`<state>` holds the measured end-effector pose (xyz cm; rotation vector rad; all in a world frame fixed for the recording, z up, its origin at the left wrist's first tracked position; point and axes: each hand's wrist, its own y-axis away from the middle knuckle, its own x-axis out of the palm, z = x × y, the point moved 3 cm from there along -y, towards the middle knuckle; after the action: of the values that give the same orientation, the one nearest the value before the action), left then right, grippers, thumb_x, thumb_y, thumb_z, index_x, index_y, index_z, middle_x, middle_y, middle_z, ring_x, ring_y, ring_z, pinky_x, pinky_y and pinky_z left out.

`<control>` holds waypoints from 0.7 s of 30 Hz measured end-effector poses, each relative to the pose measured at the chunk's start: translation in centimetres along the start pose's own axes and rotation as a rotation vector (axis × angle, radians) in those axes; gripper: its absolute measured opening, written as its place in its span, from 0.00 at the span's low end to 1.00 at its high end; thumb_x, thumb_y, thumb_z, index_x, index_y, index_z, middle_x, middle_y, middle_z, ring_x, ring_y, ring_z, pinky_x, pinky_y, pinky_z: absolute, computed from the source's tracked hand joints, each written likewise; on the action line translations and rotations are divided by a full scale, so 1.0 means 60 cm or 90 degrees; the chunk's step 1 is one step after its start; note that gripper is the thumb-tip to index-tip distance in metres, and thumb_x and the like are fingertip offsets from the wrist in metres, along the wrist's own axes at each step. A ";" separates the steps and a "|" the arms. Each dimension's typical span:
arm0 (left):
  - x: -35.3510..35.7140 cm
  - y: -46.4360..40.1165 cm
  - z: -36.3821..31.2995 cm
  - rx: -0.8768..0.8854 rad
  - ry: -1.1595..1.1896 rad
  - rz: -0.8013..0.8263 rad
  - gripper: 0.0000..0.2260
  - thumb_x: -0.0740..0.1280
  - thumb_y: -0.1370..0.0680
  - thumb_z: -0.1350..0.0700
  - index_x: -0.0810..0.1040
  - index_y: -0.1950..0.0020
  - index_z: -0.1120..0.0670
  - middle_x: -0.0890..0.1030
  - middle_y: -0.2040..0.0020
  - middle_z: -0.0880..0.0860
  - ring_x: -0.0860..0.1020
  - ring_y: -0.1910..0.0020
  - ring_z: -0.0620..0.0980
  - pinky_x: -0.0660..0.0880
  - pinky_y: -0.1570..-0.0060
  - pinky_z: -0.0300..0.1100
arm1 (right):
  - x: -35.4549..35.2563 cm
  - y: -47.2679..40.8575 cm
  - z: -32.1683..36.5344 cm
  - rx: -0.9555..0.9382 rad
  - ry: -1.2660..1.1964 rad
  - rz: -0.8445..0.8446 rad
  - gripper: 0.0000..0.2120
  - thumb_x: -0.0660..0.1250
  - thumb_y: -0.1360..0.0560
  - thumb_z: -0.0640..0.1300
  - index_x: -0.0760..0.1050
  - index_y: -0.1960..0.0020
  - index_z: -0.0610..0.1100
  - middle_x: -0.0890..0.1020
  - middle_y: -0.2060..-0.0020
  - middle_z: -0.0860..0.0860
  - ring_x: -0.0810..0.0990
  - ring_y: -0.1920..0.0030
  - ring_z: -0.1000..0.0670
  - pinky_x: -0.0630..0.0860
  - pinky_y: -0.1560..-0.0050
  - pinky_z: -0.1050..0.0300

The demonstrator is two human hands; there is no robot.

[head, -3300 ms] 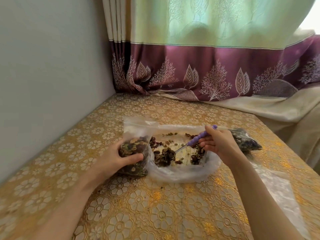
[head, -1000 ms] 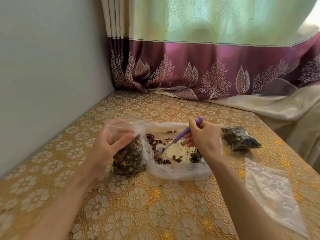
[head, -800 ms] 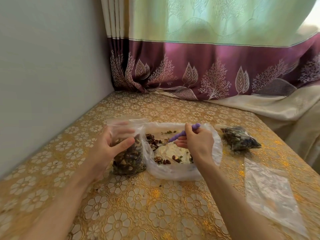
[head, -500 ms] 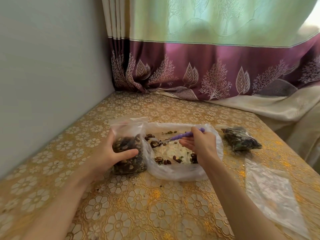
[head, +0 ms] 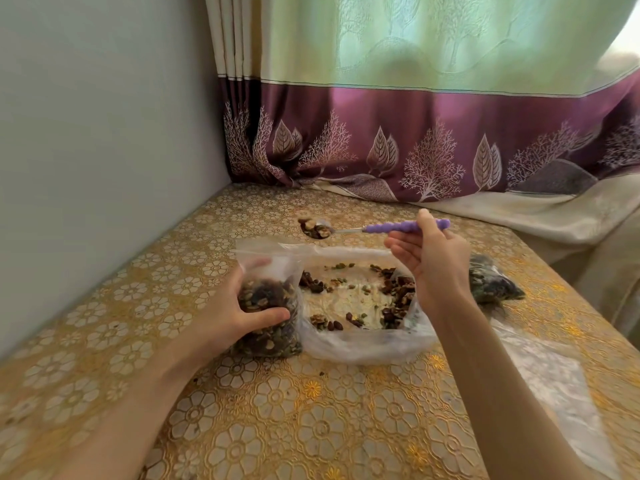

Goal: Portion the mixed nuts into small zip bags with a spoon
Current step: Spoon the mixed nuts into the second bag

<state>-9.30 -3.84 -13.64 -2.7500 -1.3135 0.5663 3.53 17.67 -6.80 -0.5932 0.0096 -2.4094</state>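
A small zip bag of mixed nuts is gripped by the left hand, touching the large bag's left side. A purple-handled spoon heaped with nuts is pinched by the right hand and held level above that large bag's far edge.

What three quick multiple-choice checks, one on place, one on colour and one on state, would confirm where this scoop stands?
1. Where is the sealed, filled bag lying?
A. Behind the right hand
B. Left of the left hand
C. At the near table edge

2. What colour is the spoon handle?
A. Green
B. Purple
C. Red

3. What state is the spoon in?
A. Empty, lying on the table
B. Loaded, held in the air
C. Buried in the big bag

Key: 1 A, it shows just past the right wrist. 2 B, the ridged handle is purple. 3 B, nuts sit in its bowl above the small bag that the left hand holds.
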 end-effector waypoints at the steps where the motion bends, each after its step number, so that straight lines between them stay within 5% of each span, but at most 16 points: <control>1: 0.000 0.000 0.000 -0.002 0.003 0.000 0.32 0.77 0.44 0.45 0.69 0.44 0.30 0.74 0.45 0.45 0.76 0.47 0.45 0.75 0.46 0.48 | 0.006 0.005 0.007 -0.008 -0.003 0.012 0.16 0.61 0.20 0.43 0.77 0.62 0.36 0.84 0.70 0.44 0.81 0.73 0.52 0.77 0.71 0.65; 13: 0.002 0.001 -0.002 -0.001 0.009 0.003 0.34 0.77 0.44 0.45 0.66 0.43 0.32 0.75 0.46 0.40 0.76 0.48 0.39 0.73 0.53 0.39 | 0.056 0.042 0.018 -0.081 0.078 0.211 0.14 0.59 0.20 0.41 0.76 0.60 0.39 0.85 0.66 0.44 0.80 0.69 0.50 0.77 0.69 0.63; 21: -0.006 -0.002 0.005 0.002 0.013 -0.014 0.35 0.76 0.48 0.39 0.68 0.42 0.32 0.76 0.43 0.45 0.76 0.45 0.45 0.75 0.47 0.46 | 0.026 0.021 0.010 -0.099 0.034 0.066 0.11 0.59 0.20 0.42 0.74 0.58 0.39 0.84 0.70 0.48 0.80 0.71 0.53 0.75 0.72 0.65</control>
<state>-9.68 -4.08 -13.80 -2.7273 -1.3357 0.5360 3.48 15.84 -5.81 -0.5843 0.2462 -2.3367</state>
